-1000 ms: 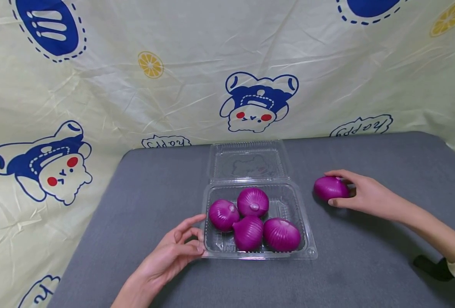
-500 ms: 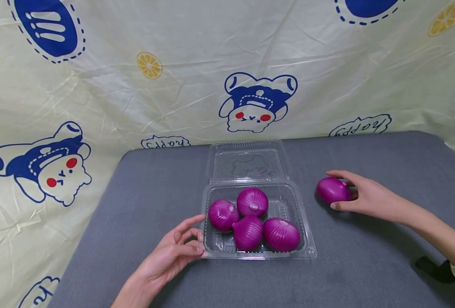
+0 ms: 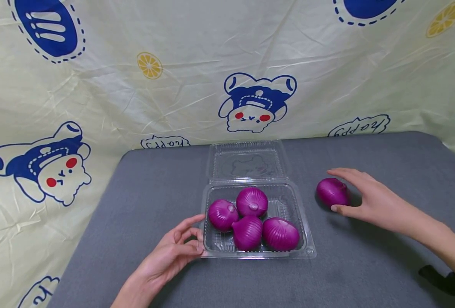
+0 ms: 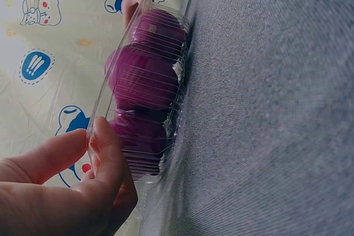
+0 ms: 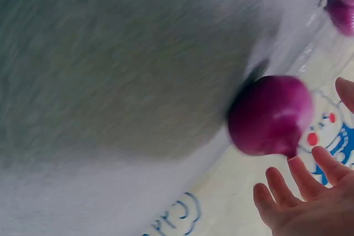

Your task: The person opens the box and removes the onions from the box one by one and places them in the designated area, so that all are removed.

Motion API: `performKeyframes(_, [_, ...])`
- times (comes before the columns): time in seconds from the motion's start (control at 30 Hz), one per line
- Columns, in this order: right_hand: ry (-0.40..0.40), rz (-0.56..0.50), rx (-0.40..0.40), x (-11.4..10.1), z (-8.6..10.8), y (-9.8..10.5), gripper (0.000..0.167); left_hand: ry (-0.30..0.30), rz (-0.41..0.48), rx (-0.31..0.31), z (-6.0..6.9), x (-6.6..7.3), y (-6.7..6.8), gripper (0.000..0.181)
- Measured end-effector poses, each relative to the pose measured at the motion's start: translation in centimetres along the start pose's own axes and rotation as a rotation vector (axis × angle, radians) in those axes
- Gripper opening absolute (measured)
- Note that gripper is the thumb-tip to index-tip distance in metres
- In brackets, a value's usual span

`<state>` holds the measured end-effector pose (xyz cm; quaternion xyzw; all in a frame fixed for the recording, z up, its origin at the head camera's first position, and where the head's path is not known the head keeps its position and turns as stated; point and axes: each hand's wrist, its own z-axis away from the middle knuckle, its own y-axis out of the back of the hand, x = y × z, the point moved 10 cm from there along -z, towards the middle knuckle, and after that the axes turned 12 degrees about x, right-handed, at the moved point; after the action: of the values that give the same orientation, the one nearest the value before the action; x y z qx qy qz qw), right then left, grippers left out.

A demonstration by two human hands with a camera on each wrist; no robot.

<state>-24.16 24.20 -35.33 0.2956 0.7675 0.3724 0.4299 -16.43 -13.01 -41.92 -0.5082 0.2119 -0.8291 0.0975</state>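
In the head view, my left hand (image 3: 163, 259) pinches the near-left rim of a clear plastic clamshell container (image 3: 285, 206). The left wrist view shows the thumb and a finger (image 4: 105, 142) on that rim. Several purple onions sit inside the container, one of them (image 3: 281, 234) at the near right. To the right of it, a separate purple onion (image 3: 332, 192) lies on the table. My right hand (image 3: 381, 201) is just right of this onion, thumb and fingers spread around it. In the right wrist view, the fingers (image 5: 304, 178) are parted, close to the onion's pointed tip.
The container's clear lid (image 3: 250, 160) is folded back, away from me. Grey cloth covers the table (image 3: 165, 188). Behind its far edge hangs a pale printed sheet (image 3: 188, 98). A dark strap (image 3: 439, 280) shows near the right sleeve.
My right hand has let go of the loose onion and its fingers have spread wider, drawing slightly right. The onion shifted a little right and turned. My left hand has stayed on the container.
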Motion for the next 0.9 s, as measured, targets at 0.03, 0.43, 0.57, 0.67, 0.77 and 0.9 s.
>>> performKeyframes(0.03, [0.021, 0.003, 0.011, -0.6, 0.0, 0.1, 0.078, 0.001, 0.000, 0.001, 0.0, 0.0, 0.0, 0.076])
performKeyframes(0.43, [0.135, 0.010, 0.026, -6.9, 1.2, -0.7, 0.071, 0.011, 0.000, 0.018, -0.1, -0.1, 0.2, 0.076])
performKeyframes(0.57, [0.181, -0.026, 0.011, -8.5, 1.5, -1.6, 0.068, 0.009, -0.003, 0.014, -0.1, -0.1, 0.2, 0.076])
performKeyframes(0.67, [0.208, -0.046, -0.015, -9.4, 1.7, -2.3, 0.066, 0.008, -0.006, 0.012, 0.0, -0.1, 0.1, 0.076])
performKeyframes(0.77, [0.224, -0.060, -0.045, -10.1, 1.7, -2.9, 0.067, 0.007, -0.008, 0.010, 0.0, 0.0, 0.1, 0.076])
performKeyframes(0.9, [0.233, -0.090, -0.103, -10.9, 1.5, -3.8, 0.068, 0.008, -0.009, 0.011, 0.0, 0.0, 0.1, 0.076])
